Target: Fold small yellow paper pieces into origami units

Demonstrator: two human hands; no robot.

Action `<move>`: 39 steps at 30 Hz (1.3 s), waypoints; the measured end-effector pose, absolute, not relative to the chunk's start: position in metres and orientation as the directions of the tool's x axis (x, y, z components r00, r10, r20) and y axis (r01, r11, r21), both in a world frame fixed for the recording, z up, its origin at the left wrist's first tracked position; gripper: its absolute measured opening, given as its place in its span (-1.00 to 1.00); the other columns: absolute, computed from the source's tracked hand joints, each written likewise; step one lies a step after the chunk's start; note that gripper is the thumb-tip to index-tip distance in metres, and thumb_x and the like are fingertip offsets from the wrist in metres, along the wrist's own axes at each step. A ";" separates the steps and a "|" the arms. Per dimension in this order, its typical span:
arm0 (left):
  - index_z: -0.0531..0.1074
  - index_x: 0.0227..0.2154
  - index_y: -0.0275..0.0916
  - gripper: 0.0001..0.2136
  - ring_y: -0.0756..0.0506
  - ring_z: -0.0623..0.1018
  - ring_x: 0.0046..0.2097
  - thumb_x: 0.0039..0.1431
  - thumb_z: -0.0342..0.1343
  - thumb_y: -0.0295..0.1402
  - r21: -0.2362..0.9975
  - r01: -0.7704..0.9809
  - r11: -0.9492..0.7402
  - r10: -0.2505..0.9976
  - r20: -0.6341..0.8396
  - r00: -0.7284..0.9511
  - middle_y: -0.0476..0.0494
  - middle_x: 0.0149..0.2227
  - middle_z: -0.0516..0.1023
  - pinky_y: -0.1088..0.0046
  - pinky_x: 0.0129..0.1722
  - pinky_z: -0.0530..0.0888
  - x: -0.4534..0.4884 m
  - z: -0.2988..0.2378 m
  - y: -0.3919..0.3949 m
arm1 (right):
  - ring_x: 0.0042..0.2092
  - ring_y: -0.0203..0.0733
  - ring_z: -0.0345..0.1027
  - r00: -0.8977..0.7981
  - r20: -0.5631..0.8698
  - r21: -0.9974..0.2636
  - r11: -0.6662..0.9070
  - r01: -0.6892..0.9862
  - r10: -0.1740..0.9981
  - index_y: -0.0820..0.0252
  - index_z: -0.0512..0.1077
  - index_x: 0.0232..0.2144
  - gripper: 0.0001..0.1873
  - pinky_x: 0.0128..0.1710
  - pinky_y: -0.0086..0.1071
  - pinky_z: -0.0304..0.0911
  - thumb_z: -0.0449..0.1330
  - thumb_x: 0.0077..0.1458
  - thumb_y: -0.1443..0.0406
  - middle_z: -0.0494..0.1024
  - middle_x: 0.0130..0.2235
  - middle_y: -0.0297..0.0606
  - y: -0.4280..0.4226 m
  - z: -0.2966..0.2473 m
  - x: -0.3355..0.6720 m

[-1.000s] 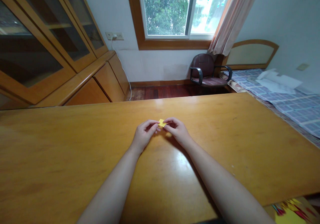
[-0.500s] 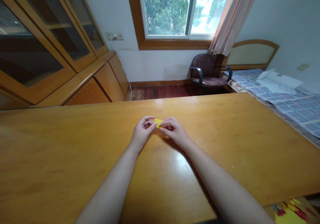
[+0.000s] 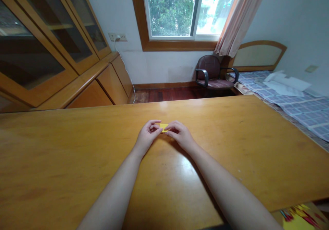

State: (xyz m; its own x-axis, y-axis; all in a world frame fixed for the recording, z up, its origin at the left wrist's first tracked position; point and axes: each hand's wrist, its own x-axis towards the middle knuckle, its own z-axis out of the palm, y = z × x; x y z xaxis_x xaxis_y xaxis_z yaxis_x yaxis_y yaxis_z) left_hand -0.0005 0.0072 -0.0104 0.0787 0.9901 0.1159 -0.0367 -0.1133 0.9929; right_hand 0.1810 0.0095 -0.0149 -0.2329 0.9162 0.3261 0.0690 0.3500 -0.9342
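Note:
A small folded piece of yellow paper (image 3: 163, 126) sits between my two hands, just above the wooden table (image 3: 77, 148). My left hand (image 3: 147, 136) pinches its left edge with curled fingers. My right hand (image 3: 180, 134) pinches its right edge the same way. Both forearms reach in from the bottom of the view and meet near the table's middle. Most of the paper is hidden by my fingertips.
Colourful paper (image 3: 298, 216) shows below the table's near right edge. Beyond the table stand a dark office chair (image 3: 212, 73), wooden cabinets with glass doors (image 3: 51, 52) on the left, and a bed with a checked cover (image 3: 295, 103) on the right.
The hands have shifted slightly left and closed in on the paper. The paper shows less of itself and looks flatter than a second ago.

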 end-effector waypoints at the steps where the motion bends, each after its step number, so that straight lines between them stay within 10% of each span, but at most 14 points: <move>1: 0.43 -0.14 -0.23 -0.65 -0.01 0.51 -0.34 -0.01 0.31 -0.29 0.993 -0.041 -0.112 0.990 0.115 0.079 0.06 -0.45 0.48 0.47 -0.24 0.42 0.000 -0.010 0.007 | -0.32 -0.25 0.37 -0.234 0.318 -0.938 0.340 0.061 0.919 0.11 0.56 -0.36 -0.92 -0.27 -0.36 0.30 0.31 0.03 0.27 0.50 -0.31 -0.29 0.009 -0.014 0.181; 20: 0.59 -0.39 -0.17 -0.89 -0.03 0.44 -0.32 0.10 0.26 -0.26 0.890 0.277 -0.362 0.931 0.332 0.149 -0.05 -0.35 0.41 0.49 -0.33 0.38 0.000 -0.007 0.005 | -0.42 -0.28 0.30 -0.163 0.159 -0.987 0.152 -0.053 0.974 0.18 0.54 -0.41 -0.77 -0.36 -0.39 0.21 0.33 0.01 0.13 0.50 -0.47 -0.34 0.009 -0.014 0.181; 39: 0.50 -0.47 -0.25 -0.78 -0.04 0.50 -0.36 0.13 0.19 -0.20 0.979 0.155 -0.131 0.988 0.117 0.097 0.00 -0.49 0.52 0.49 -0.26 0.40 -0.005 -0.009 0.006 | -0.39 -0.26 0.28 -0.175 0.119 -0.991 0.128 0.045 0.977 0.20 0.47 -0.45 -0.73 -0.37 -0.41 0.19 0.26 0.05 0.10 0.46 -0.48 -0.36 0.011 -0.017 0.181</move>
State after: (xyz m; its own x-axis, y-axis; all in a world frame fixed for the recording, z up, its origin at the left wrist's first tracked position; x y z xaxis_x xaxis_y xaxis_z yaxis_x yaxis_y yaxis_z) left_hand -0.0050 0.0056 -0.0087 0.0975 0.9884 0.1167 0.1552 -0.1309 0.9792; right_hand 0.1809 0.0108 -0.0169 -0.1747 0.9774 0.1186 0.0447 0.1282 -0.9907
